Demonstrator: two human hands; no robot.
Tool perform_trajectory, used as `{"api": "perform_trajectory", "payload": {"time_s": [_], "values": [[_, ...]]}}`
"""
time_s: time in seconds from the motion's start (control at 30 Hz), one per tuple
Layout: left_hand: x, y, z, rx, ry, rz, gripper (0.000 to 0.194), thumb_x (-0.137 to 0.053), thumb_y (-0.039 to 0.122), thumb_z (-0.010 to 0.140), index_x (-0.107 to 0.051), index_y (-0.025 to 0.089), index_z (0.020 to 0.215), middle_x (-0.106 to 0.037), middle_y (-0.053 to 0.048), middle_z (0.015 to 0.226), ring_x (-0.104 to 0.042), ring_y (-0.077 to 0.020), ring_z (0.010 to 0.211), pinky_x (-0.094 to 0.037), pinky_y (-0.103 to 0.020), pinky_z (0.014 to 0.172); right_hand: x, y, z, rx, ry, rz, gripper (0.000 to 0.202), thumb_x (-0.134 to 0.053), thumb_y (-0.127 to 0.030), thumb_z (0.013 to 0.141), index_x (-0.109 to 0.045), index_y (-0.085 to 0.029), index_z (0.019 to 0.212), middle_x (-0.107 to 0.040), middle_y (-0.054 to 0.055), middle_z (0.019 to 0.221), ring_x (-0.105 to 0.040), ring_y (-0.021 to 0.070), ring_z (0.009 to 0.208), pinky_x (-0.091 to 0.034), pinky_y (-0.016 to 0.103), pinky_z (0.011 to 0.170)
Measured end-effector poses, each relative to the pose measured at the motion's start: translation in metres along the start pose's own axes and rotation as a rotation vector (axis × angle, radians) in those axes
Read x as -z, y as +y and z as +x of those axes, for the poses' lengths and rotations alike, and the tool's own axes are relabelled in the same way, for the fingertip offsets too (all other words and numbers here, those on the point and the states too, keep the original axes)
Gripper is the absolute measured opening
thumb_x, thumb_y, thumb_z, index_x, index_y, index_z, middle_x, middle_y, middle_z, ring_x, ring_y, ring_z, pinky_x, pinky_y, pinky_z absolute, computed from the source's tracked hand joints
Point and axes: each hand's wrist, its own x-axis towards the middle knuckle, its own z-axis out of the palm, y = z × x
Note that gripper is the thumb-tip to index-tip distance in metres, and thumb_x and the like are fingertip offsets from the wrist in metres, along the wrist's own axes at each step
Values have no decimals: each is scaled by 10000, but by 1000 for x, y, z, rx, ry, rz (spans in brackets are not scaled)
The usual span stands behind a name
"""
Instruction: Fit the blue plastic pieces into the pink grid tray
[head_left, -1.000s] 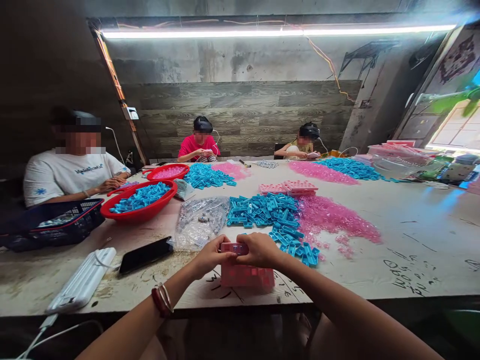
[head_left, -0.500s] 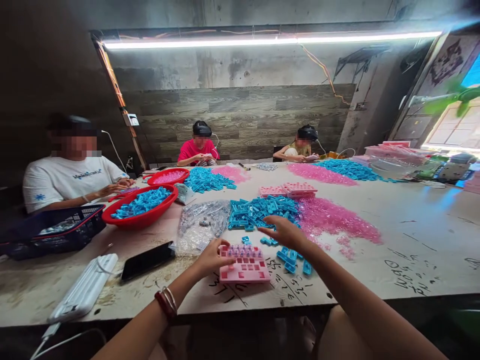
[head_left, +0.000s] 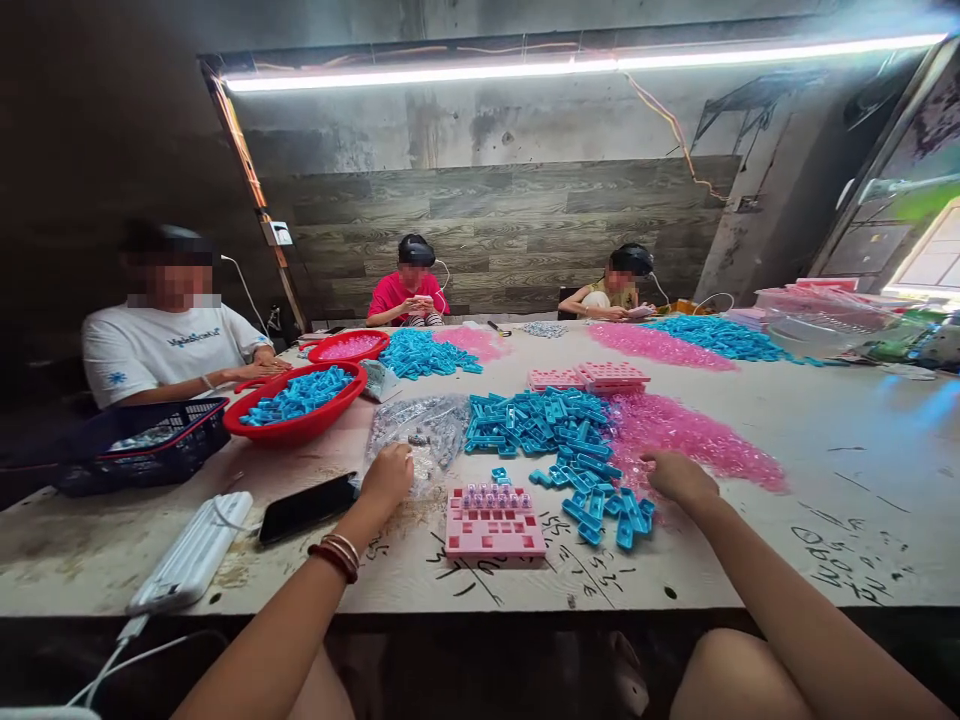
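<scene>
My left hand [head_left: 388, 474] is closed over the near edge of a clear plastic bag [head_left: 427, 420] holding small silvery parts. Its fingertips are partly hidden, so what they hold cannot be made out. Over the near edge of a heap of clear pink pieces [head_left: 690, 435] is my right hand [head_left: 681, 478], fingers curled together; I cannot see what is between them. Between the hands a pink block with square slots [head_left: 495, 542] lies on the table, with clear pieces [head_left: 495, 497] standing in its back rows. Behind it is a pile of blue plastic pieces [head_left: 544, 420], several strewn towards me.
A black phone [head_left: 307, 508] and a white power bank [head_left: 191, 555] with a cable lie at left. Beyond are a red basin [head_left: 300, 435] of blue pieces and a dark basket [head_left: 142, 460]. Stacked pink blocks [head_left: 589, 377] stand behind the piles. Three people sit around the table.
My left hand has let go of the pink block and moved left to the bag. My right hand has moved right, from the blue pile to the pink pieces. Several blue pieces have shifted nearer.
</scene>
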Motion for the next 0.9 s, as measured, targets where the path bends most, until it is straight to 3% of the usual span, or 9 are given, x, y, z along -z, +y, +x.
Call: {"api": "perform_trajectory", "payload": {"time_s": [0.1,0.17,0.37,0.6,0.9], "values": [[-15,-29,12,65,-33,45,320,-418,112,808,-517,82,1110,-559,-162,1119,-488,-228,1102,-348,-320,943,0,-1,1,-27,-41,4,399,-454,-127,708,-640,-201,1053,-619,126,1104,-591,260,967,-461,338,741],[-23,-37,16,96,-37,68,373,-447,139,798,-482,65,1162,-530,-194,1162,-451,-263,1145,-336,-350,950,-1,-3,2,-39,-53,3,394,-444,-137,718,-633,-200,1058,-615,128,1105,-589,265,967,-461,337,722],[-34,-35,20,154,-36,92,331,-455,204,793,-522,68,1088,-561,-196,1107,-452,-303,1131,-322,-421,946,-4,-9,3,-38,-52,-18,348,-442,-142,726,-635,-151,1016,-629,161,1018,-580,267,982,-447,330,742],[-26,-36,17,-45,-37,-14,278,-409,87,779,-587,151,982,-572,-92,1119,-508,-199,1068,-347,-315,965,-3,-11,3,-41,-37,-22,355,-429,-128,735,-630,-139,1027,-627,164,1028,-580,269,984,-449,336,743],[-23,-33,18,-71,-6,-127,264,-444,22,710,-609,127,888,-611,-83,943,-582,-164,860,-446,-260,815,6,-10,5,-22,4,1,390,-373,-98,757,-611,-128,1065,-596,132,1130,-574,250,1003,-435,308,777]]}}
